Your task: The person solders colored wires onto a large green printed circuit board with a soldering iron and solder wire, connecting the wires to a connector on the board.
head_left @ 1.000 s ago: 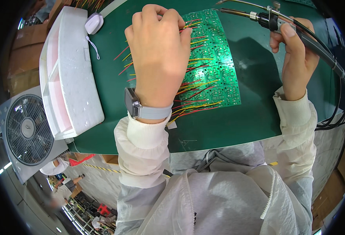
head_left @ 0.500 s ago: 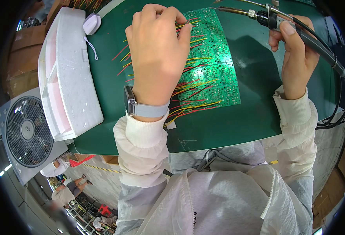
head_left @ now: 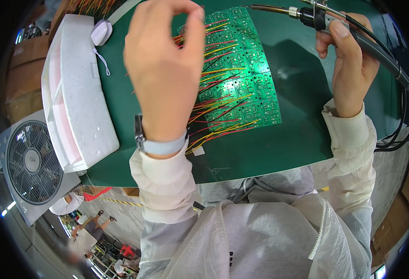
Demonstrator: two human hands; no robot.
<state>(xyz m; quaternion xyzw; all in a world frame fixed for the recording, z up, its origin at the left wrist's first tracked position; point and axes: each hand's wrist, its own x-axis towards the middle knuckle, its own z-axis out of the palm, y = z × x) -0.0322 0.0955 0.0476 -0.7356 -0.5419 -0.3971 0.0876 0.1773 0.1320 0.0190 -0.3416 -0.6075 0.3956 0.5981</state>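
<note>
A green circuit board panel [head_left: 260, 93] lies on the green table mat, with red, yellow and black wires [head_left: 227, 102] running across its left side. My left hand [head_left: 165, 74] is raised over the panel's far left part, its wrist wearing a watch with a grey strap. Thumb and forefinger curl together into a ring; what they pinch, if anything, I cannot make out, as the fingertips meet near the top edge. At the right, my right hand [head_left: 348, 60] grips a soldering iron [head_left: 309, 17] with a solder feed tube, its tip near the panel's far edge.
A white foam box [head_left: 86, 93] stands along the left edge, a small white case [head_left: 101, 32] with a strap beside it. Beyond is a box fan [head_left: 32, 160]. A thick cable [head_left: 399, 76] trails from the iron to the right. A white scrap [head_left: 198, 150] lies near the panel.
My left hand has moved left and away from the wires, and blurs slightly. The right hand with the soldering iron has hardly moved. The view has shifted a little.
</note>
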